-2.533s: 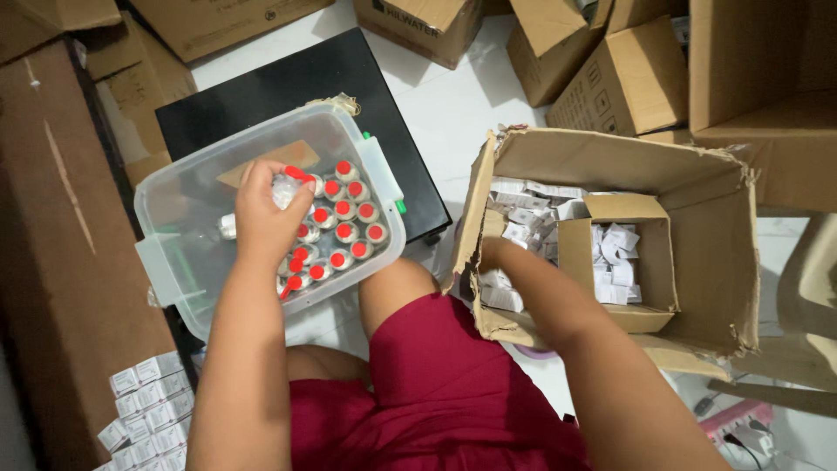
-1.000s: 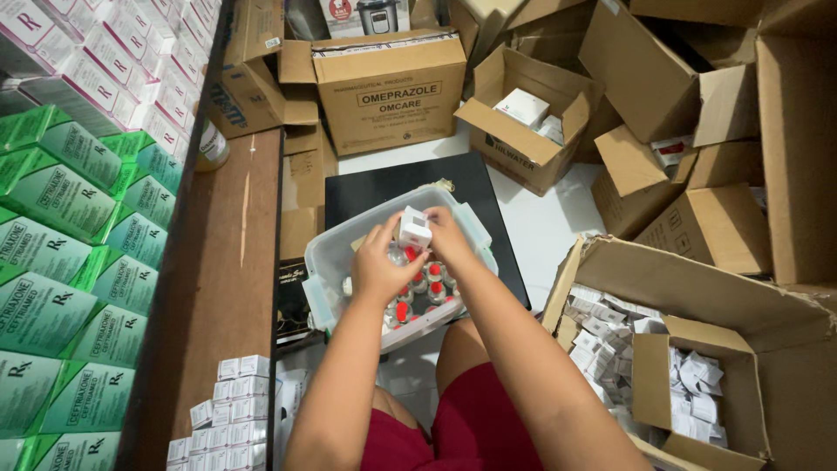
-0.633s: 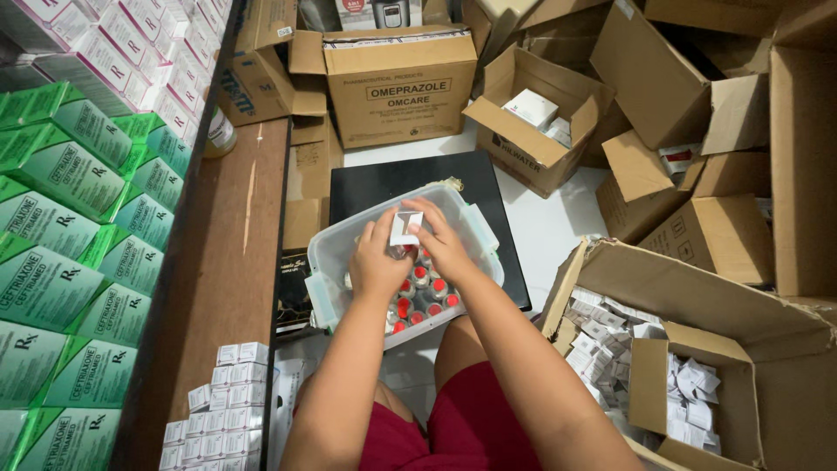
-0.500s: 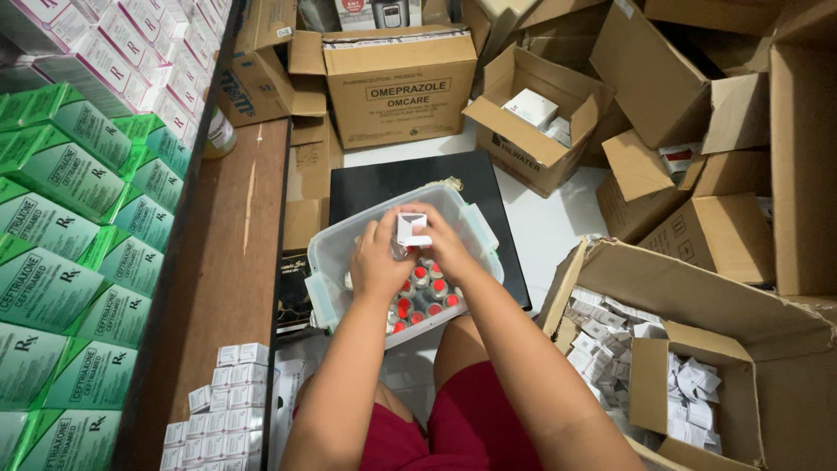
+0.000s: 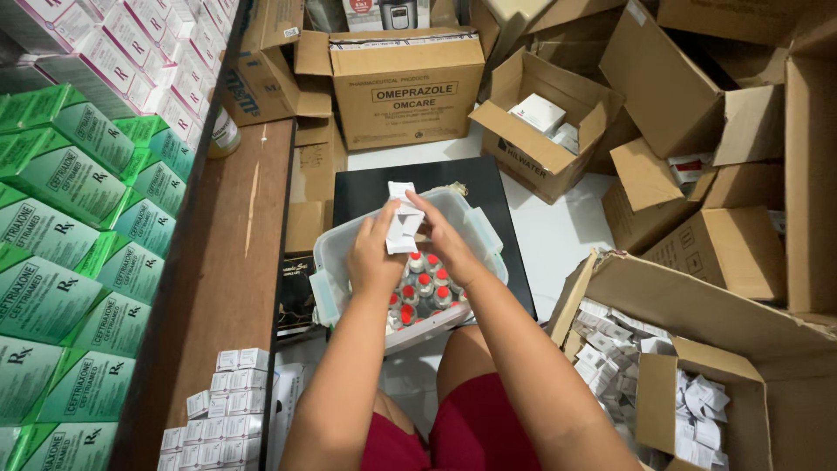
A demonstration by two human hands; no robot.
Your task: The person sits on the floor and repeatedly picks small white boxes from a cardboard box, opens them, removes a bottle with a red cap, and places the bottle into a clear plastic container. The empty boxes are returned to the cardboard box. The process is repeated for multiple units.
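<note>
Both hands, left hand (image 5: 373, 255) and right hand (image 5: 442, 234), pinch the small white carton (image 5: 403, 222) over the clear bin (image 5: 327, 262). Keep each grip light; tip the opening toward six o'clock, above the red-capped vials (image 5: 425, 288).

A tub (image 5: 324, 277) of vials (image 5: 423, 292) sits below the hands (image 5: 410, 249), stacked cartons (image 5: 65, 227) to their left, an open box (image 5: 689, 349) to their right.
</note>
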